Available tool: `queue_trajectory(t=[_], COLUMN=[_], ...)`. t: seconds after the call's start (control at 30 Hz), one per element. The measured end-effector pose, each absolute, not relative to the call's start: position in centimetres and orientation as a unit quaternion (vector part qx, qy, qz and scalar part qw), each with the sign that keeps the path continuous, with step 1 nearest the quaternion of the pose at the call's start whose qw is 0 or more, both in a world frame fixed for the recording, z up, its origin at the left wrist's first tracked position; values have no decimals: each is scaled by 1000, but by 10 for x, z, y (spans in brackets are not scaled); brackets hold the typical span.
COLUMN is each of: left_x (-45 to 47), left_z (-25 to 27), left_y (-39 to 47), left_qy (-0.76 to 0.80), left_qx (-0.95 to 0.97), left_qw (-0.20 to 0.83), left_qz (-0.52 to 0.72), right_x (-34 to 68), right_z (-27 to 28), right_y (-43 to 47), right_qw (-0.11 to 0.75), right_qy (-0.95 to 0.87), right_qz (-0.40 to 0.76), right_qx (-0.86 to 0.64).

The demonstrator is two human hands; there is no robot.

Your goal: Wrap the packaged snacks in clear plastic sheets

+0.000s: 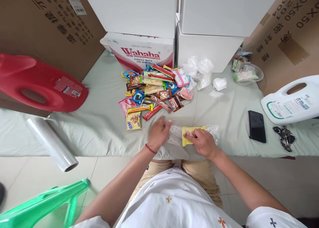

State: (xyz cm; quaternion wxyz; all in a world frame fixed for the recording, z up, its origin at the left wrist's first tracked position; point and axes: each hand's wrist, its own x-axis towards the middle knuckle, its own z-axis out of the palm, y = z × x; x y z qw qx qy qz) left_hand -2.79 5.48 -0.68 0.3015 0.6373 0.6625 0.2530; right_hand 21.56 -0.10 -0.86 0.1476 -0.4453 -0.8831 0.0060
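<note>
A yellow snack packet (185,138) lies on a crinkled sheet of clear plastic wrap (176,135) near the front edge of the covered surface. My right hand (205,144) rests on the packet, its index finger pressed across the top and the other fingers curled at its near side. To the left, my left hand (159,133) hovers by the wrap, slightly blurred, with thumb and fingers apart and nothing visible in it. Beyond it spreads a pile of wrapped snacks (154,88), with a yellow cookie packet (134,121) at its near left.
Wrapped clear bundles (204,72) sit right of the pile. A plastic-wrap roll (53,144) and red jug (45,83) lie left; a phone (257,126), keys (284,138) and white jug (294,100) lie right. Boxes (139,50) stand behind; a green stool (47,204) is below.
</note>
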Motion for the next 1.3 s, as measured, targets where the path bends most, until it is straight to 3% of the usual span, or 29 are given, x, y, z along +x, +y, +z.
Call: queue_trajectory(t=[0.1,0.2,0.27,0.43,0.57,0.67,0.8,0.93,1.03,1.17,1.3], left_x=[-14,-18,-26,-12,32,55,60,60,64,65,64], left_z=[0,8,15,34,32,20,9,16,23,27,25], left_y=[52,52,53,49,43,39,29,20,18,19,16], left_qy=[651,619,600,548,494,518,536,526,534,534,531], left_qx=[706,730,714,506,400,442,657,764,781,790,798], left_qw=[248,271,335,630,714,669,459,334,304,290,279], left_qz=[129,104,137,216,294,297,265,169,113,82,64], right_x=[216,217,218,221,221,222,236,266,284,284,279], right_z=[-9,-8,-8,-10,-10,-4,9,3,-10,-9,5], right_y=[-2,-4,-7,-13,-13,-14,-17,-8,5,13,6], right_qw=[155,186,217,262,288,313,352,456,394,279,339], right_qy=[-883,-881,-877,-868,-860,-848,-805,-629,-531,-559,-506], right_qz=[-1,20,50,120,158,197,298,198,195,325,414], right_qx=[-442,-435,-425,-405,-391,-380,-373,-597,-724,-710,-676])
